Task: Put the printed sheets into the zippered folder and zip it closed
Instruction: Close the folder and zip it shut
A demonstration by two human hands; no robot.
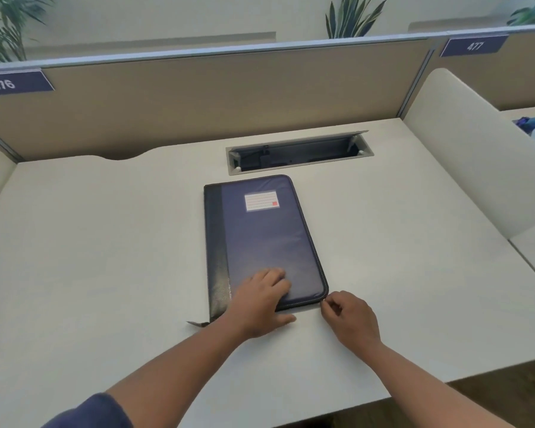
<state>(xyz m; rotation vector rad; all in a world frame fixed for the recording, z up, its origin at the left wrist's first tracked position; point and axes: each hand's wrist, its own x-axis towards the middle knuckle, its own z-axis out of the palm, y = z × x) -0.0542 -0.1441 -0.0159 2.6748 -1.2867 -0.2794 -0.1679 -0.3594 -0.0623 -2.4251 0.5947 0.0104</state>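
Note:
A dark blue zippered folder (266,239) lies flat and closed on the white desk (105,257), with a black spine on its left and a white label near its far end. My left hand (260,301) presses flat on the folder's near end. My right hand (349,313) pinches something small at the folder's near right corner, where the zipper runs; the pull itself is too small to make out. A short dark tab (196,323) sticks out at the near left corner. No printed sheets are visible.
An open cable tray (297,154) is set into the desk just behind the folder. Beige partitions with the number plates 476 (3,84) and 477 (473,45) wall the back. A cream divider (476,143) stands on the right.

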